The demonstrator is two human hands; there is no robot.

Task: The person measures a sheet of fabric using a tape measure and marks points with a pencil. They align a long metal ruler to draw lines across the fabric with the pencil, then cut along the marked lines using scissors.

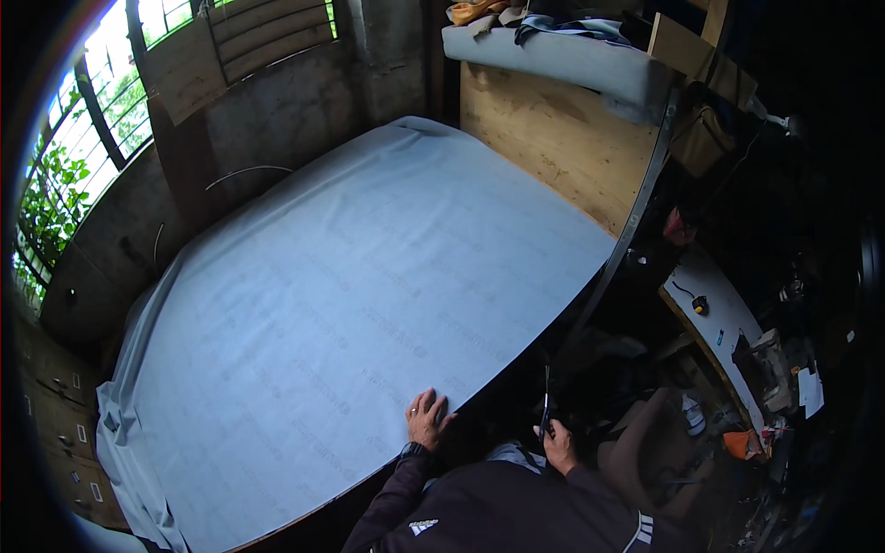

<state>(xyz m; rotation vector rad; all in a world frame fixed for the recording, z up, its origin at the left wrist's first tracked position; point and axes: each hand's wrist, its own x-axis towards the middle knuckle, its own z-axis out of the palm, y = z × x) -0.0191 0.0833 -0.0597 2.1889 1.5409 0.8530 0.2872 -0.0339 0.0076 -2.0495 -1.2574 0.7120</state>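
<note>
A large pale blue-grey sheet of material [341, 276] with faint repeated printing covers the big table. My left hand [426, 420] rests on its near edge, fingers slightly apart, with nothing held. A ring and a dark wristwatch show on that hand. Off the table's edge, to the right, my right hand [559, 447] is closed around the handles of a pair of scissors [547, 396]. The blades point up and away from me, apart from the sheet. Whether they are parted is too small to tell.
The sheet bunches at the far left, beside wooden drawers [57, 392]. A plywood panel [553, 138] with a grey padded top stands at the far right. On the right, a white worktop [710, 313] carries a tape measure [700, 304] and a sewing machine [772, 369]. A brown chair [645, 442] is beside me.
</note>
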